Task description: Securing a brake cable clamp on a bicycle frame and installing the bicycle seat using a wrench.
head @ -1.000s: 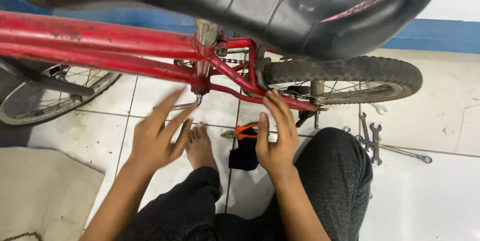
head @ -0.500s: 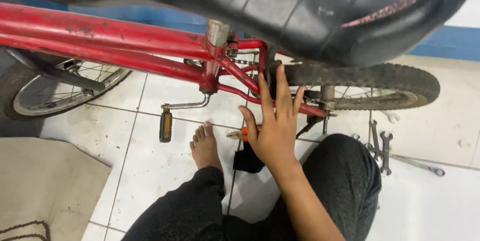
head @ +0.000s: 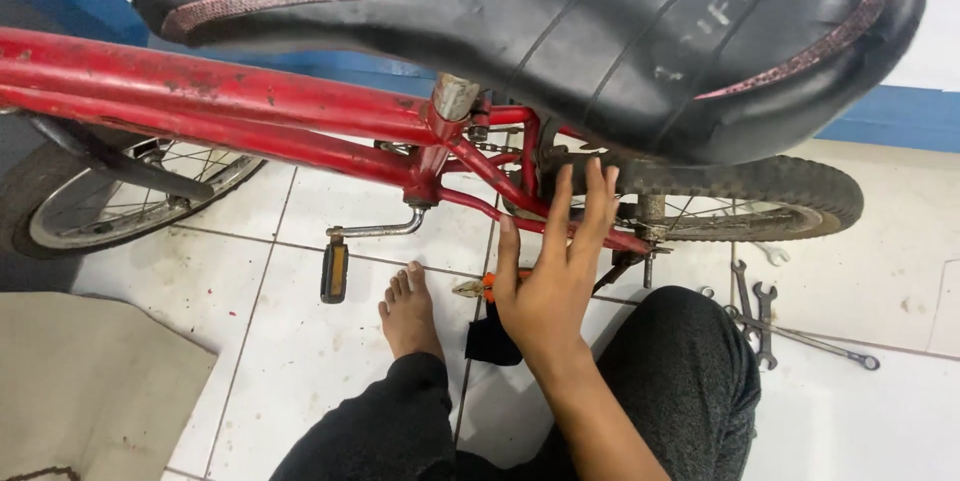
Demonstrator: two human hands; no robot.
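- The fingers of the right hand were spread wide and flat, holding nothing.
- Their tips lay over the thin red tubes of the frame, right by the back wheel, in the middle of the frame. I cannot tell if they pressed on it.
- The left hand was out of sight.
- Just below the thumb lay orange pliers and a black cloth.
- A bare foot rested left of them, near the pedal.
- Wrenches lay on the floor at the right.
- The black seat filled the top.
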